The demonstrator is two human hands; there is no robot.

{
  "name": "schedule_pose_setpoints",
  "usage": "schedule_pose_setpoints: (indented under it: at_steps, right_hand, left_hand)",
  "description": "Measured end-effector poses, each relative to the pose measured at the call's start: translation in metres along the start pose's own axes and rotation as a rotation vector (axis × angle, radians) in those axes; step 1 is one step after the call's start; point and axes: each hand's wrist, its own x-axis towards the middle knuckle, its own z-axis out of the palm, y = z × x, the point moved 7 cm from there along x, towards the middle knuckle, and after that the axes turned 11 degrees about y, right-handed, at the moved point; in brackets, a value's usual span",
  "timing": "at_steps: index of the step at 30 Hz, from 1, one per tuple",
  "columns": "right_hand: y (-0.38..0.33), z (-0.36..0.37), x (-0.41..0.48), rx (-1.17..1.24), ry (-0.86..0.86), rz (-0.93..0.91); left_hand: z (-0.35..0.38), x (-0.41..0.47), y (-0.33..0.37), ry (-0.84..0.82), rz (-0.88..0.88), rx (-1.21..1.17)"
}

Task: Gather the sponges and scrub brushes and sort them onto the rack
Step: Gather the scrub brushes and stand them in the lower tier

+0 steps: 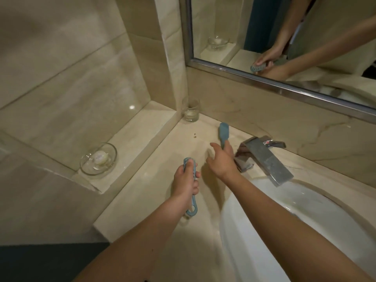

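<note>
My left hand (186,180) grips a light blue scrub brush (191,208) by its handle, over the beige marble counter (142,190); the handle's loop sticks out below my fist. My right hand (220,159) reaches toward the back wall and holds the handle end of a second blue scrub brush (223,132), whose head points away from me near the wall. No rack or sponge is in view.
A chrome faucet (264,157) stands just right of my right hand, above the white basin (305,220). A glass tumbler (190,109) sits in the back corner. A glass soap dish (98,159) rests on the left ledge. A mirror (284,37) hangs above.
</note>
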Motion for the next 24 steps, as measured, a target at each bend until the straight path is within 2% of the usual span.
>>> schedule_pose_setpoints:
  at_steps: [4,9,11,14,16,19,24]
  right_hand:
    - [0.006,0.018,0.021,-0.167,-0.097,0.131]
    - [0.012,0.027,0.023,-0.267,-0.166,0.193]
    - [0.01,0.022,0.021,-0.3,-0.109,0.181]
    - [0.003,0.009,0.017,-0.32,0.064,0.097]
    - [0.001,0.001,0.01,-0.198,0.157,0.089]
    - [0.008,-0.008,-0.007,0.122,0.25,0.167]
    - [0.022,-0.016,-0.044,0.341,0.23,0.219]
  left_hand:
    - [-0.006,0.019,0.0,-0.02,-0.026,0.019]
    - [-0.01,0.031,-0.003,-0.043,-0.058,0.014]
    - [-0.01,0.032,-0.005,-0.051,-0.069,0.003]
    - [-0.008,0.033,-0.006,-0.051,-0.072,-0.006]
    - [-0.007,0.033,-0.005,-0.049,-0.062,-0.007]
    - [-0.007,0.029,-0.004,-0.045,-0.047,-0.01]
    - [0.004,0.012,-0.008,-0.056,-0.016,0.013]
